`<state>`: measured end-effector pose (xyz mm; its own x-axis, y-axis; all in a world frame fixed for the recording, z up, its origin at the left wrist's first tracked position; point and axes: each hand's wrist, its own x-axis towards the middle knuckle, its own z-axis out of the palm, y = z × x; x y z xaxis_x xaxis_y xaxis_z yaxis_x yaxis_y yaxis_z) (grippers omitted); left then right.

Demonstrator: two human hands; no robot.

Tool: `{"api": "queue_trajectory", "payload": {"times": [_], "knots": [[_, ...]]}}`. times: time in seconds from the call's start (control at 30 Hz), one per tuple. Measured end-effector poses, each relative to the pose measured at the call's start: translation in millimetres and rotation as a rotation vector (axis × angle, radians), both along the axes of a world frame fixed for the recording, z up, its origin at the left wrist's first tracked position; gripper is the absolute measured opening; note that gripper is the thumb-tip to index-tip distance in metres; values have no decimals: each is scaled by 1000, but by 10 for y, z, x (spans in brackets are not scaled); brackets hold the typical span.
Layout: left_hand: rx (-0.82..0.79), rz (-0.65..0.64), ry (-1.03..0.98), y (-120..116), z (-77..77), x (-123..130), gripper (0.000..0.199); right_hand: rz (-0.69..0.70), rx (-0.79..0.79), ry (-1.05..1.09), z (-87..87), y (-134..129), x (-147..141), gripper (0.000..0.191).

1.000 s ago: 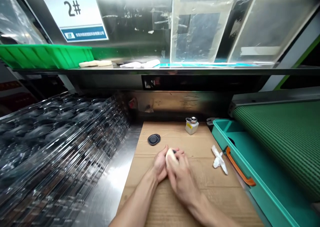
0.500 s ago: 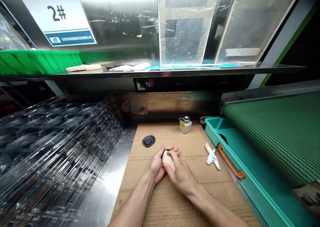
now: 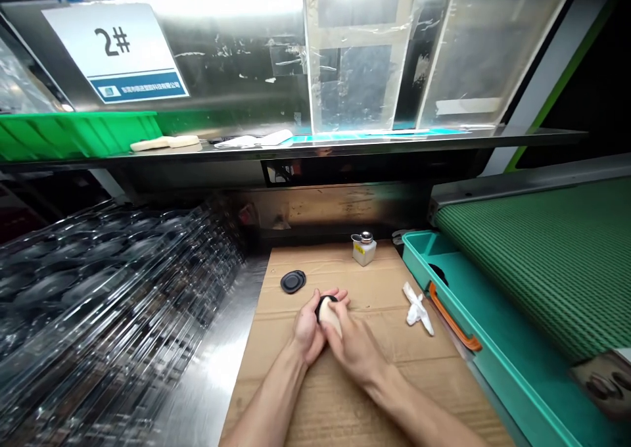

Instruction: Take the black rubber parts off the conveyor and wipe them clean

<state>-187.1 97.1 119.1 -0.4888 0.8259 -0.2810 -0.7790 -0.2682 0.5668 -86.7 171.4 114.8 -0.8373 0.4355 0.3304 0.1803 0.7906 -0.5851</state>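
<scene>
Pale oval pad (image 3: pixel 329 317), black along its far edge, sits pressed between both hands over the cardboard (image 3: pixel 394 394), its long axis pointing away from the person, tilted slightly. Black oval disc (image 3: pixel 293 281) lies beyond the left hand (image 3: pixel 306 334), which cups the pad's left side; the right hand (image 3: pixel 355 352) closes its fingers over the other side.

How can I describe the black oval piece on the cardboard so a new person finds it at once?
On the steel bench, find the cardboard sheet. Near its far left corner lies a flat black oval piece, left of the small metal-capped bottle. Nothing touches it.
</scene>
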Motion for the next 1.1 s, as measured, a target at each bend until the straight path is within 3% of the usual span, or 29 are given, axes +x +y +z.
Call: {"api": "queue_trajectory", "payload": {"times": [0.2, 0.33, 0.47, 0.57, 0.67, 0.77, 0.93, 1.1], "knots": [[60, 16, 59, -21, 35, 69, 31, -207, 69, -146, 21, 126, 5, 28], [-95, 89, 371, -32, 74, 220, 43, -169, -32, -87, -34, 201, 85, 33], [-177, 221, 577, -30, 99, 259, 61, -101, -235, 50, -92, 214, 134, 44], [-276, 235, 677, -47, 104, 202, 51, -86, -333, 110, -114, 204, 140, 45], [-365, 166, 809, -78, 101, 151, 35, -78, -345, 91, -110, 200, 141, 43], [-356, 116, 916, -109, 111, 145, 27, -108, -351, 97, -88, 220, 144, 40], [-229, 59, 781, -143, 165, 168, 38, -160, -409, 169, -72, 276, 141, 42], [-147, 169, 607, -155, 221, 137, 46, -206, -532, 228, -124, 324, 106, 39]]}}
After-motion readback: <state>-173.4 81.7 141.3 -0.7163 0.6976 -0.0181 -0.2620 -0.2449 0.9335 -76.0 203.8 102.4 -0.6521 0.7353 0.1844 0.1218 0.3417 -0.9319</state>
